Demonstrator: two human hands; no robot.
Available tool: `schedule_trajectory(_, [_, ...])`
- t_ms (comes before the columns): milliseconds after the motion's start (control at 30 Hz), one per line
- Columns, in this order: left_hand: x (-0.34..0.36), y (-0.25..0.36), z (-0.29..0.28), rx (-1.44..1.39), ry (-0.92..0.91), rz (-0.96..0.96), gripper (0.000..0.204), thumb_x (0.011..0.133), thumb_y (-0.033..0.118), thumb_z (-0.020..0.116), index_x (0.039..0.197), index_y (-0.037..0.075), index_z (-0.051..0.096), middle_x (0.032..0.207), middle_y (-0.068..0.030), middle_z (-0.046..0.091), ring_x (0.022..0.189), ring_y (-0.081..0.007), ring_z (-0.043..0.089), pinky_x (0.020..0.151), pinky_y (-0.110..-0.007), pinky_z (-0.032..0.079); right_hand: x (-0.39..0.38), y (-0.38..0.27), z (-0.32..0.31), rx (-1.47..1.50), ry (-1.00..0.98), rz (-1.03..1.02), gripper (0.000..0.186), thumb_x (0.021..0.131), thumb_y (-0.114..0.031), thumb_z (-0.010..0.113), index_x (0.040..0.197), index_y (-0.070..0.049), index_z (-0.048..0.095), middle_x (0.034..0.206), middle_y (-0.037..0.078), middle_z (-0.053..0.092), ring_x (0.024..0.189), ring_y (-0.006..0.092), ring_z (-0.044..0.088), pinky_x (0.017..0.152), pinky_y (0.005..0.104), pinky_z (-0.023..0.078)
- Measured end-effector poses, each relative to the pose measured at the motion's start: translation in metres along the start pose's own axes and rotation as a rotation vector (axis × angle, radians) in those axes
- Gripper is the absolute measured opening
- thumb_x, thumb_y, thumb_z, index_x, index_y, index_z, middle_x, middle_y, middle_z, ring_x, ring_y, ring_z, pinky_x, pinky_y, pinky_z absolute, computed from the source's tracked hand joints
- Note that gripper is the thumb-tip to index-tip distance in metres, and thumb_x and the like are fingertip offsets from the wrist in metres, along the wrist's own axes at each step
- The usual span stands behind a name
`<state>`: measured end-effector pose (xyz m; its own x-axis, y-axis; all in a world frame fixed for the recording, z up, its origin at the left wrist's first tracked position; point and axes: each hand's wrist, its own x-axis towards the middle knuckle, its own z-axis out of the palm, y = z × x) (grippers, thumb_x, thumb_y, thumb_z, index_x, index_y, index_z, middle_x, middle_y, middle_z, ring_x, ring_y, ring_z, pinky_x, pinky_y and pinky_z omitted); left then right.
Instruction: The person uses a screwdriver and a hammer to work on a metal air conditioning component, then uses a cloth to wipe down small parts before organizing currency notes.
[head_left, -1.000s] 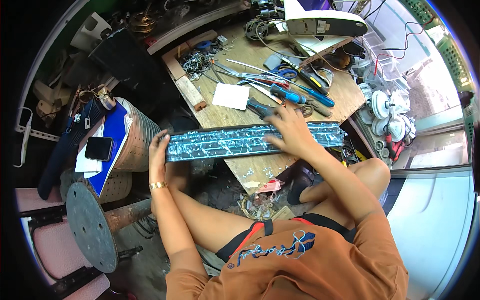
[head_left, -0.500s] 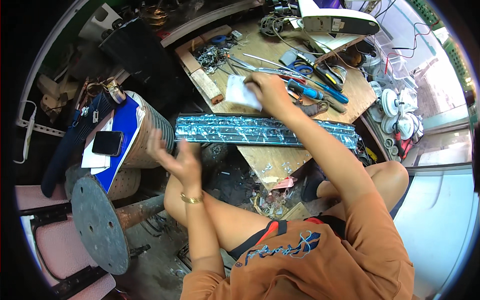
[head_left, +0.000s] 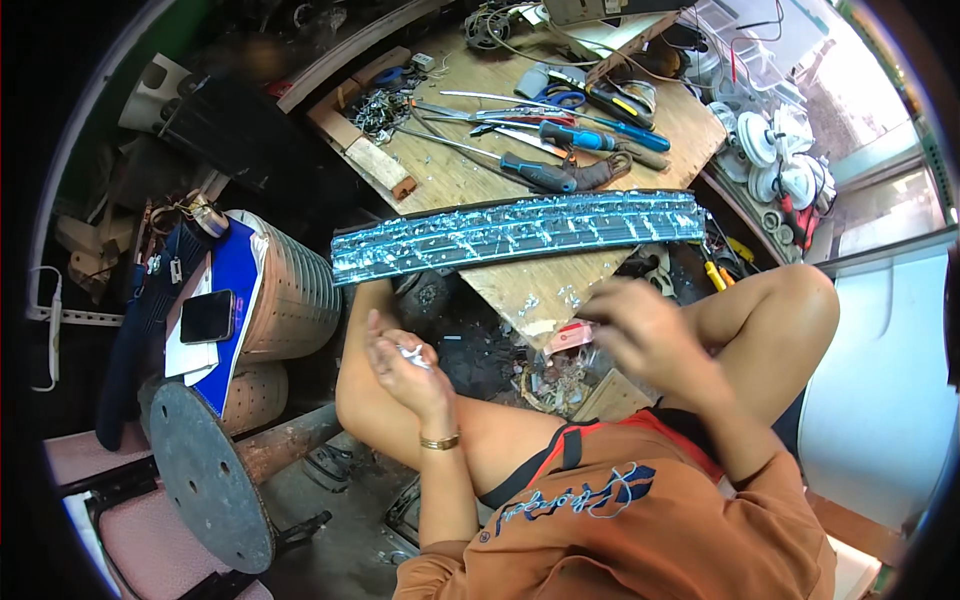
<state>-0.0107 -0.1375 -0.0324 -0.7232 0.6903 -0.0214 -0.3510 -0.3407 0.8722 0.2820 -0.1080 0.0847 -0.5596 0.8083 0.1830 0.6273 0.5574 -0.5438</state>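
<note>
My left hand [head_left: 408,378] is curled round a crumpled white piece of paper or tissue [head_left: 414,356], held above my left thigh. My right hand [head_left: 650,335] is smeared by motion near the front corner of the wooden bench, over my lap; whether its fingers hold anything cannot be made out. Beyond both hands, a long black ribbed panel [head_left: 520,238] lies across the bench, its left end sticking out past the edge. Shiny bluish-silver strips and flakes cover its upper face. Neither hand touches it.
Screwdrivers [head_left: 535,172], pliers and blue-handled scissors [head_left: 566,97] lie on the wooden bench [head_left: 440,165]. A pile of small metal parts [head_left: 384,112] is at its far left. A phone [head_left: 208,316] rests on a blue folder atop a metal drum [head_left: 300,300]. White pulleys [head_left: 760,140] stand at right.
The white piece has passed from my right hand to my left and is now crumpled. My right hand has drawn back from over the bench toward my lap. The view has shifted slightly.
</note>
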Motion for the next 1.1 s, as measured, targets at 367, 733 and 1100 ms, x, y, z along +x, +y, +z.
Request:
schedule_trajectory(367, [0.056,0.111,-0.088,0.143,0.215,0.579,0.046,0.115,0.045,0.037,0.081,0.016,0.029,0.057,0.0032,0.022,0.045,-0.0076,0.019,0.041,-0.028,0.012,-0.019,-0.050,-0.111,-0.122,0.385,0.088,0.029,0.088,-0.002,0.073,0.117,-0.001,0.072,0.124,0.016,0.069,0.116,0.0312,0.067,0.101,0.0372,0.052])
schedule_trajectory(733, [0.068,0.092,-0.127,1.849,-0.075,0.536,0.053,0.105,0.030,0.060,0.151,0.003,0.051,0.153,-0.0245,0.045,0.148,-0.0435,0.034,0.122,-0.053,0.028,0.024,0.121,-0.060,-0.479,0.034,0.309,0.099,0.074,-0.018,0.089,0.159,-0.012,0.038,0.165,0.020,0.037,0.151,0.0411,0.036,0.116,0.0597,0.040])
schedule_trajectory(1100, [0.082,-0.028,-0.004,0.084,-0.286,-0.434,0.095,0.101,0.036,0.072,0.166,0.007,0.009,0.160,-0.0224,0.037,0.144,-0.0418,0.043,0.115,-0.062,0.038,0.028,0.137,-0.020,-0.439,-0.093,0.251,0.107,0.056,-0.042,0.097,0.149,-0.015,0.053,0.130,0.017,0.056,0.130,0.0401,0.050,0.116,0.0705,0.028])
